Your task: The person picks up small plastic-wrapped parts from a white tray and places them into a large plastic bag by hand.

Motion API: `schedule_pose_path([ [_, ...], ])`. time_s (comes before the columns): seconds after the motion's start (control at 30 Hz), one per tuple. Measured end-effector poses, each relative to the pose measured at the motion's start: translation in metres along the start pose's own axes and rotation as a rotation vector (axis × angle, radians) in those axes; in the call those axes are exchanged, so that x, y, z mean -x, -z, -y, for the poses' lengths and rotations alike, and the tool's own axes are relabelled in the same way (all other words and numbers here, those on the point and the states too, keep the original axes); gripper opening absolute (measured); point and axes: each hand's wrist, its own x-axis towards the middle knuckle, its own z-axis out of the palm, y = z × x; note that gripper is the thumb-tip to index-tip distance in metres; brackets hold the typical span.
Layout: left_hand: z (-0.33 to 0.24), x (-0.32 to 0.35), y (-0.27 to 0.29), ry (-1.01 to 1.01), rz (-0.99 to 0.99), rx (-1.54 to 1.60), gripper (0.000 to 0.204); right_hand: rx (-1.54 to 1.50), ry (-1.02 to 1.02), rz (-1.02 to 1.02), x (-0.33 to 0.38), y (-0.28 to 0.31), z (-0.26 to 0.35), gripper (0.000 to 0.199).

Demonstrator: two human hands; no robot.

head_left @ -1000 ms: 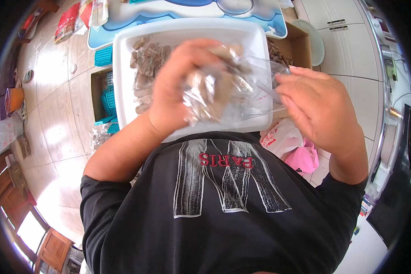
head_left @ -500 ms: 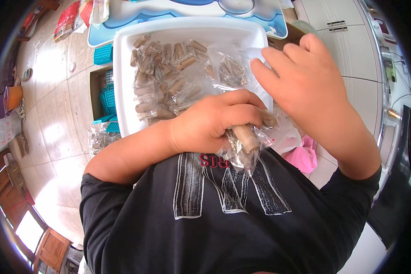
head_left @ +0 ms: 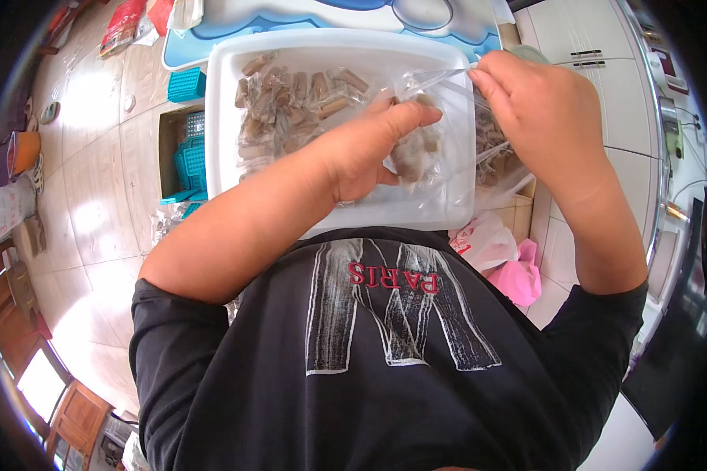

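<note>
My left hand [head_left: 369,145] reaches over a white plastic tub [head_left: 220,169], thumb and fingers spread apart. Just beyond its fingers are brown cylindrical pieces in clear wrappers [head_left: 413,157], slightly blurred, lying in or over a large clear plastic bag. Up at the tub's right rim, my right hand [head_left: 530,94] pinches the edge of that clear plastic bag [head_left: 436,77] and pulls it taut. More wrapped brown pieces [head_left: 279,98] are heaped in the left part of the tub. My left forearm hides part of the heap.
Left of the tub stands a box with teal plastic baskets [head_left: 188,161], and another teal basket [head_left: 186,85] sits behind it. A blue-and-white table [head_left: 291,22] is at the back. To the right are more clear-bagged brown pieces [head_left: 491,145], a pink bag [head_left: 518,275] and white cabinets [head_left: 628,102].
My left hand has moved from near my chest to over the tub, and its grip on the wrapped brown pieces has loosened. My right hand has taken hold of the clear bag's edge.
</note>
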Motion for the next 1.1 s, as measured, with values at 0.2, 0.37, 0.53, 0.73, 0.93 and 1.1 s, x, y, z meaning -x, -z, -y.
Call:
schedule_pose_path([
  [0.2, -0.059, 0.038, 0.03, -0.124, 0.225, -0.398, 0.036, -0.003, -0.082, -0.035, 0.014, -0.008, -0.021, 0.021],
  [0.37, -0.08, -0.007, 0.078, -0.399, -0.303, -1.526, 0.03, 0.008, -0.118, -0.034, 0.021, -0.007, -0.024, 0.023],
  [0.53, -0.019, -0.071, 0.097, -0.499, -0.363, -2.13, 0.053, 0.023, -0.06, -0.045, 0.021, -0.003, -0.016, 0.023],
  [0.73, 0.0, -0.084, 0.091, -0.316, -0.556, -2.18, 0.046, 0.002, 0.038, -0.049, 0.029, 0.005, -0.008, 0.023],
  [0.93, -0.008, -0.077, 0.106, -0.391, -0.534, -2.213, 0.035, -0.271, 0.35, -0.271, 0.036, 0.015, -0.001, 0.046],
  [1.1, -0.02, -0.071, 0.106, -0.394, -0.475, -2.18, 0.034, -0.29, 0.462, -0.146, 0.052, 0.009, 0.021, 0.031],
])
